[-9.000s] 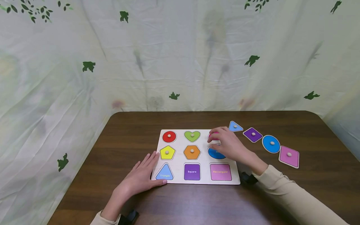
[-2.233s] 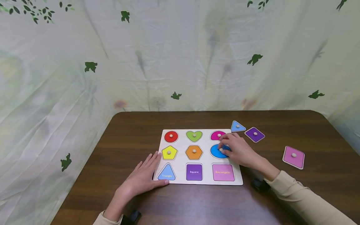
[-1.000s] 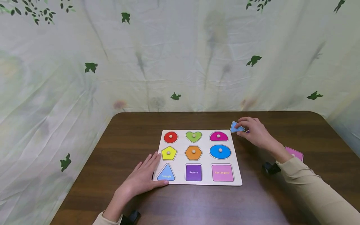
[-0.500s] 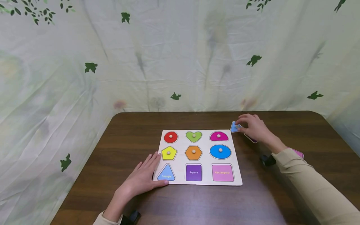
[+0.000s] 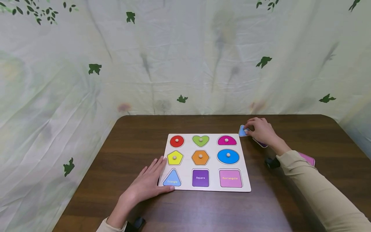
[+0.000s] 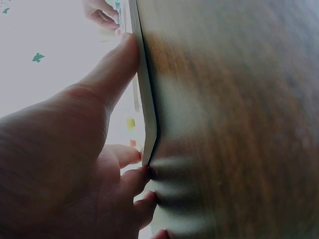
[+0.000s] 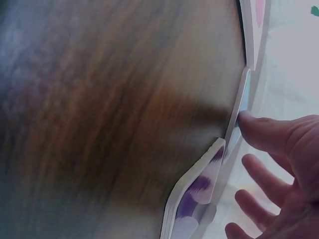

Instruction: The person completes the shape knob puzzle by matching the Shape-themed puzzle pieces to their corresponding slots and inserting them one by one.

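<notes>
A white shape puzzle board (image 5: 214, 180) lies on the table, with knobbed pieces in its upper two rows. Its bottom row shows bare printed slots for triangle, square and rectangle. My left hand (image 5: 147, 180) rests with straight, spread fingers along the board's left edge, thumb at the near corner. Beyond the board's far right corner, my right hand (image 5: 263, 132) pinches the knob of a blue triangle puzzle piece (image 5: 242, 131), which lies on the table. Under that hand a purple square piece (image 7: 197, 199) is mostly hidden in the head view.
A pink rectangle piece (image 5: 308, 159) lies to the right, partly behind my right sleeve (image 5: 316, 190). The brown wooden table (image 5: 139, 141) runs back to a pale curtain (image 5: 185, 64) with leaf prints.
The blue circle and the oval are gone from their earlier state: the blue piece now sits in the oval slot. My right hand moved from it to the triangle's knob. The left hand stayed.
</notes>
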The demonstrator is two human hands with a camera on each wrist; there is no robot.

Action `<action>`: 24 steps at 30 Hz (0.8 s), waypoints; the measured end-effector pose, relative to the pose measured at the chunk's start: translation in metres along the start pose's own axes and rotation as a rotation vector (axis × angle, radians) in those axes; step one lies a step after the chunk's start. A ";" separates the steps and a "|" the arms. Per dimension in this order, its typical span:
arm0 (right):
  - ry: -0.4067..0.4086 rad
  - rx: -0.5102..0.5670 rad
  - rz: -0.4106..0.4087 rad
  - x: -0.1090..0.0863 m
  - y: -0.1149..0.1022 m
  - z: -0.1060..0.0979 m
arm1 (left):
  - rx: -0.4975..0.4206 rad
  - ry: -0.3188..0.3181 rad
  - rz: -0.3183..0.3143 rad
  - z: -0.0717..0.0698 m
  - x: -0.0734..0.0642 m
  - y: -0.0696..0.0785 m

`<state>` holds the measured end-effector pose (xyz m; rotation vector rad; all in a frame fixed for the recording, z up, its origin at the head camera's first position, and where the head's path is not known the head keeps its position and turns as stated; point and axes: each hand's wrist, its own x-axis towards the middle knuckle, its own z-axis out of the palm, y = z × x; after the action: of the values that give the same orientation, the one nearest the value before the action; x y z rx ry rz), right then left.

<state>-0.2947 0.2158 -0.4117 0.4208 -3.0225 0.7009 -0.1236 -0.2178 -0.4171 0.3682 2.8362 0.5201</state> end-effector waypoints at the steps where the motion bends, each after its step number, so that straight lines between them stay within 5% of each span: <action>1: 0.004 -0.002 0.001 0.000 0.000 0.000 | 0.000 0.000 0.002 0.000 0.000 0.000; 24: 0.063 0.041 -0.039 -0.018 -0.010 -0.002 | -0.001 -0.009 0.001 -0.001 0.000 0.001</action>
<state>-0.2747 0.2131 -0.4071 0.4487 -2.9369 0.7600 -0.1232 -0.2170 -0.4159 0.3715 2.8275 0.5195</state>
